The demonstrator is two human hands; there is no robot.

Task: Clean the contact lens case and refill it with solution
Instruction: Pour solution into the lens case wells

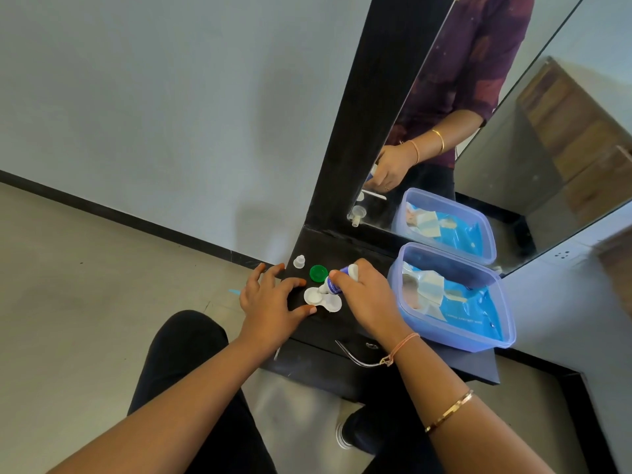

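Forearms point(191, 388), then right hand point(367, 299) around solution bottle point(333, 283) at lens case point(313, 295), left hand point(270, 302) splayed open (black shelf point(342, 258), mirror point(513, 148) behind)

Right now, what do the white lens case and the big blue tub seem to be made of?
Lens case: apparently opaque white plastic, smooth, moulded into two round wells. Tub: likely translucent bluish plastic, glossy; its contents show through the walls.
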